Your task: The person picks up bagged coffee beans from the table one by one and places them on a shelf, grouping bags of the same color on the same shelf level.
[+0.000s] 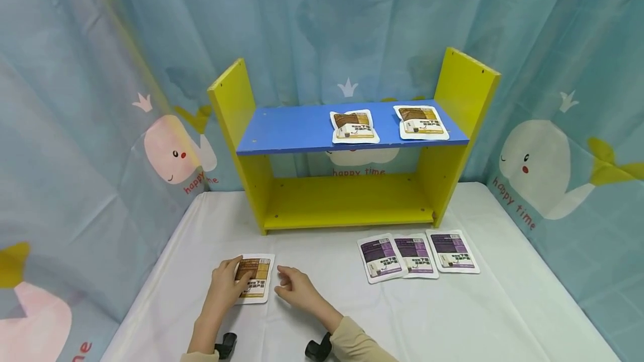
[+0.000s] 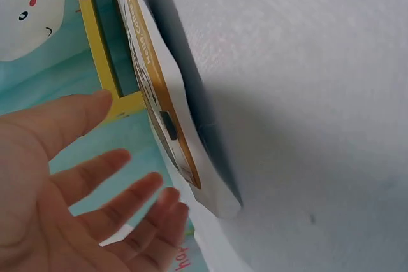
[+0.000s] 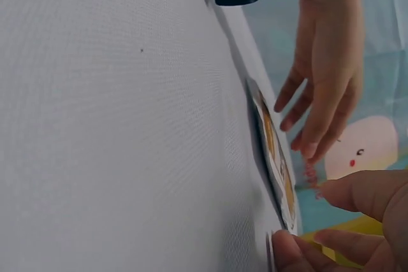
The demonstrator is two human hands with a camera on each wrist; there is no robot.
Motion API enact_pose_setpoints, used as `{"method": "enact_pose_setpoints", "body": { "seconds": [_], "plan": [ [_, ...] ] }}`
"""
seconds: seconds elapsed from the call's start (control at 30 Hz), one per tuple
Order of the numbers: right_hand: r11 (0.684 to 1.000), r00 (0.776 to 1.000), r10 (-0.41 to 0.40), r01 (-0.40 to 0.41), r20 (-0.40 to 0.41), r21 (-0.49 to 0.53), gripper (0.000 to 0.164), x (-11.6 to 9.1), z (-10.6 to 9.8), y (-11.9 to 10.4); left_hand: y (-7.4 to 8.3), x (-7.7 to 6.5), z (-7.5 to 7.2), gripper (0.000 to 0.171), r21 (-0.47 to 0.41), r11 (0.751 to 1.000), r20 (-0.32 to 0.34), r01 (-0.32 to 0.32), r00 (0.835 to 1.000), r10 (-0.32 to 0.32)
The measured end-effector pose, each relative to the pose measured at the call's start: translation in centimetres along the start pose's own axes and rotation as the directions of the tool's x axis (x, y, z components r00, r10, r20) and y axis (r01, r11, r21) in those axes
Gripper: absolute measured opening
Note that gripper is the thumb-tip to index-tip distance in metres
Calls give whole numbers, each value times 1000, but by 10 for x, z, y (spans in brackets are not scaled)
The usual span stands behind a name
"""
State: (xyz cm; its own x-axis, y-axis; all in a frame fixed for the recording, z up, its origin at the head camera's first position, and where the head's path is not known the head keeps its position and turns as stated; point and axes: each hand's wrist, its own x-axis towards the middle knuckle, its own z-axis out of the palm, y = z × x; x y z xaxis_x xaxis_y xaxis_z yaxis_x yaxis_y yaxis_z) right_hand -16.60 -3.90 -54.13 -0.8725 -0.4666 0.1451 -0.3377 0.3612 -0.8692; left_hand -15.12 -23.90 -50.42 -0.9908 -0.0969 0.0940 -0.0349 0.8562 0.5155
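Note:
A flat white packet with a brown and gold print (image 1: 259, 278) lies on the white-covered table. My left hand (image 1: 223, 286) is over its left side, and in the left wrist view that hand's fingers (image 2: 105, 164) are spread beside the packet (image 2: 156, 84). Just off the packet's right edge, my right hand (image 1: 301, 290) has loosely bent fingers. Seen from the right wrist, a gap separates the thumb (image 3: 357, 192) from the fingers, with the packet (image 3: 275, 151) beyond them. Neither hand visibly grips it.
Behind stands a yellow shelf unit (image 1: 347, 200) with a blue upper board (image 1: 297, 124). Two brown-printed packets, one near the middle (image 1: 354, 127) and one at the right (image 1: 421, 123), lie on that board. Three purple-printed packets (image 1: 416, 257) lie at the table's right, two overlapping.

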Motion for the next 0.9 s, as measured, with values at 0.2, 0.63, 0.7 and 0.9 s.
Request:
{"method": "enact_pose_setpoints", "body": {
  "seconds": [0.2, 0.63, 0.7, 0.9],
  "plan": [
    [1000, 1000, -7, 7, -19, 29, 48, 0, 2, -3, 5, -6, -5, 57, 52, 998, 28, 40, 999, -41],
    [997, 1000, 3, -2, -16, 76, 40, 0, 11, -3, -1, -14, -8, 57, 59, 989, 91, 133, 986, -138],
    [997, 1000, -4, 4, -9, 83, 40, 1, 11, -4, -1, -14, -9, 57, 52, 991, 95, 125, 987, -130],
    [989, 1000, 25, -26, 8, 148, 41, 0, 10, -9, 1, -15, -11, 53, 29, 996, 109, 87, 990, -89]
  ]
}}
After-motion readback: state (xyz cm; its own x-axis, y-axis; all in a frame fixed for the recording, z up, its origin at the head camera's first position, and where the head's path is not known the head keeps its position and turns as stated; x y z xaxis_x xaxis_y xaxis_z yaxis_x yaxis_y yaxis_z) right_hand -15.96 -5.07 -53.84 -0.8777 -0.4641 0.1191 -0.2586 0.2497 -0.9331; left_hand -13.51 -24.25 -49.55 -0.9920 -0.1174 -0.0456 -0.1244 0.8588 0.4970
